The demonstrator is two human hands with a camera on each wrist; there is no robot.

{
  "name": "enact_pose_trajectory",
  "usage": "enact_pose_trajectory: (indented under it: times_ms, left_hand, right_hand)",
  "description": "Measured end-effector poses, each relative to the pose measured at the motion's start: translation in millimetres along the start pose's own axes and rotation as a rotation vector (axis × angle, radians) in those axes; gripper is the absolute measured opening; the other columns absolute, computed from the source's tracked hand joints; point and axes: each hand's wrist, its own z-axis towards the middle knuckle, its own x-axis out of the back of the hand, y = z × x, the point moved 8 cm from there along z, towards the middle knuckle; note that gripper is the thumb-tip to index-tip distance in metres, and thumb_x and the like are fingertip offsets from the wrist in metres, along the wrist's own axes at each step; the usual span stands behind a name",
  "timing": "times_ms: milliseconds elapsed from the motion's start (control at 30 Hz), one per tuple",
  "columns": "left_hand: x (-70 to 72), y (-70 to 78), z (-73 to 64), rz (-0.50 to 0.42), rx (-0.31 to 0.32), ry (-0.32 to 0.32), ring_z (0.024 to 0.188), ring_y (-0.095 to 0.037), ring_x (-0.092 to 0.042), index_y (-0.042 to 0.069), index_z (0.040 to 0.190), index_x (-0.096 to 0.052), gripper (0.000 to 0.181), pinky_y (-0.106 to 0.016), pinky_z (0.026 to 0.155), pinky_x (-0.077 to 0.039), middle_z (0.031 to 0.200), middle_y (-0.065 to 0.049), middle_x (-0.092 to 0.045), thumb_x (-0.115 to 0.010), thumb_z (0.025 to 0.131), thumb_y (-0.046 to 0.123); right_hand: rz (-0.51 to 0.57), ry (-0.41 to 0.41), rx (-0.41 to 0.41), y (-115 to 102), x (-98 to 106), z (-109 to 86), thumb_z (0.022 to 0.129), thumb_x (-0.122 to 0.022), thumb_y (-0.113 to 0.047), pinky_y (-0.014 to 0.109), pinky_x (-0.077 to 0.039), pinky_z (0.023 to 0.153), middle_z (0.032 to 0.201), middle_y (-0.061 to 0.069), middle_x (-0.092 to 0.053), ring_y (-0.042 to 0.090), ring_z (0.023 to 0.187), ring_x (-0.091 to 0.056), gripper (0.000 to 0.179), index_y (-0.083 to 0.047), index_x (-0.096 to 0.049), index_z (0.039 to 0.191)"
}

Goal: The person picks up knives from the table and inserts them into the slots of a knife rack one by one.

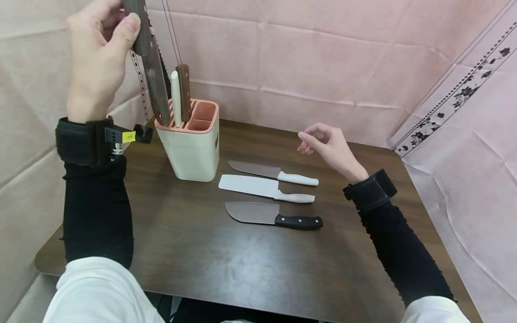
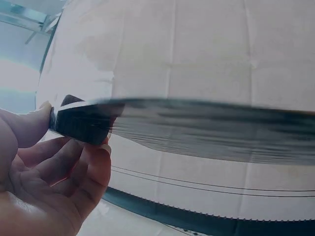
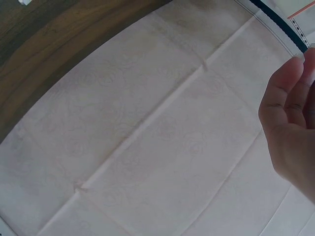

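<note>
My left hand (image 1: 98, 54), raised at the upper left, pinches the dark handle of a long knife (image 1: 156, 85). Its blade slants down, the tip right at the slotted top of the pale green knife holder (image 1: 187, 154). In the left wrist view, thumb and fingers hold the handle end, and the knife's blade (image 2: 206, 130) is blurred. A white-handled knife (image 1: 176, 98) and a brown-handled one (image 1: 183, 92) stand in the holder's slots. Holding nothing, my right hand (image 1: 329, 146) hovers with loosely curled fingers above the table's back right, near the white knife handles.
Three knives lie side by side on the brown table (image 1: 181, 255): a grey-bladed one with a white handle (image 1: 299, 179), an all-white cleaver (image 1: 250, 185) and a black-handled knife (image 1: 254, 212). Pinkish cloth (image 1: 315, 58) hangs behind the table and along its sides.
</note>
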Motion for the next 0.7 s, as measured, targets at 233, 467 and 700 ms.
enact_pose_trajectory:
  times_ms: [233,467,700]
  left_hand:
    - [5.5,-31.9,7.1,-0.013,0.063,0.009,0.086,-0.010,-0.061,0.007,0.124,-0.062,0.029,-0.020,0.082,-0.045,0.096,0.004,-0.068,-0.056,0.096,0.007]
    - [10.6,-58.7,9.5,-0.065,0.131,0.037,0.089,-0.010,-0.063,0.006,0.124,-0.063,0.030,-0.020,0.087,-0.047,0.098,0.003,-0.069,-0.057,0.095,0.007]
    - [3.4,-83.7,5.7,0.074,0.204,-0.050,0.089,-0.003,-0.060,0.008,0.132,-0.056,0.037,-0.018,0.085,-0.044,0.098,0.011,-0.064,-0.058,0.095,0.012]
  right_hand:
    - [-0.016,0.007,-0.019,3,1,-1.2,0.096,-0.060,-0.020,0.021,-0.053,0.069,0.078,0.005,-0.071,0.011,0.072,-0.066,0.019,-0.002,-0.063,0.103]
    - [-0.014,0.009,-0.044,9,1,-2.6,0.096,-0.059,-0.020,0.021,-0.053,0.069,0.088,0.027,-0.068,0.010,0.072,-0.066,0.020,-0.001,-0.063,0.101]
    - [-0.007,0.007,-0.046,12,0,-2.2,0.096,-0.059,-0.018,0.020,-0.053,0.069,0.086,0.027,-0.067,0.008,0.072,-0.066,0.019,0.000,-0.063,0.100]
